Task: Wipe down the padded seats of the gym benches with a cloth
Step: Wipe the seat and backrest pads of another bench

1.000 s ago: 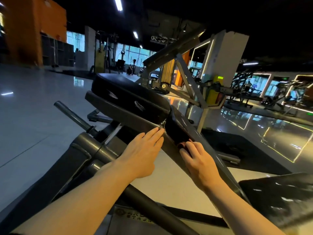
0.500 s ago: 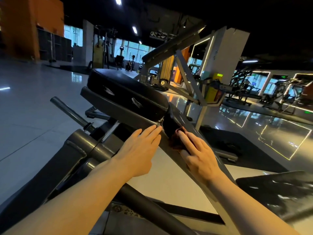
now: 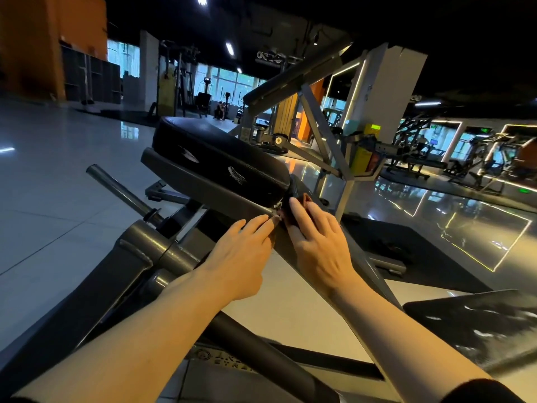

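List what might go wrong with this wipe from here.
1. The cloth sits at the narrow gap under the pad, beside a metal fitting; it may snag there.
2. The right hand works close to that fitting, so fingers might get scraped.
3. The cloth is on the frame, so the pad top may stay unwiped.

Seat pad (image 3: 220, 158) blocks ahead (frame beside) — floor open.

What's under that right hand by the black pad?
Under the right hand lies a reddish-brown cloth, pressed on the grey frame beside the black pad. Only its far edge shows past the fingertips; the rest is covered.
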{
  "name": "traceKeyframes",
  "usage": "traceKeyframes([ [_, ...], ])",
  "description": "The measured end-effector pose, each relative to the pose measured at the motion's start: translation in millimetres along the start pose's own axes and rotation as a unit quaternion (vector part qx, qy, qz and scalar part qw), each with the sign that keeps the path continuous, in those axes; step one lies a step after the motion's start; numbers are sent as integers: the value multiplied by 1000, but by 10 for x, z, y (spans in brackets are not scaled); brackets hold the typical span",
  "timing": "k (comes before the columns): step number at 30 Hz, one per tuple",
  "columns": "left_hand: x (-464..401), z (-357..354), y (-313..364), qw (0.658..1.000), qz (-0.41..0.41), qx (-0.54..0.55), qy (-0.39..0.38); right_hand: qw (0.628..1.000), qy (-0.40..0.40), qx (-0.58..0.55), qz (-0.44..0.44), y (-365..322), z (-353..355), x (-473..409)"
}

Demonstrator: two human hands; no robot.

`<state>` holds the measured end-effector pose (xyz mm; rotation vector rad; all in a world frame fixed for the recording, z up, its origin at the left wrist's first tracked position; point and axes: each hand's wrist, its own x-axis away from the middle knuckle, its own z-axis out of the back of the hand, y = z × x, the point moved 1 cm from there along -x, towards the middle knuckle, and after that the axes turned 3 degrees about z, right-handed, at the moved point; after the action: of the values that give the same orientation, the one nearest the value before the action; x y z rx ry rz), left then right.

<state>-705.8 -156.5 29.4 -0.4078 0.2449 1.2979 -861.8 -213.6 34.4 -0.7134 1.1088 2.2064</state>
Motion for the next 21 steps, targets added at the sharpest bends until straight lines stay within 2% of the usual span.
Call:
traceKeyframes([
  [3,-1,4,-2,1000,1,7,6,999,-47,4,17,15,-105,33],
  [8,17,21,3,1000,5,-8,-28,997,-69,-5,39,146,-82,302],
  [14,28,14,9,999,5,-20,-37,993,-110,-45,15,258,-33,790],
  [18,-1,5,7,999,3,-26,-32,992,-106,-69,-17,365,83,858],
  [21,-14,21,11,1000,1,-17,-19,998,-47,-48,-16,376,111,625],
])
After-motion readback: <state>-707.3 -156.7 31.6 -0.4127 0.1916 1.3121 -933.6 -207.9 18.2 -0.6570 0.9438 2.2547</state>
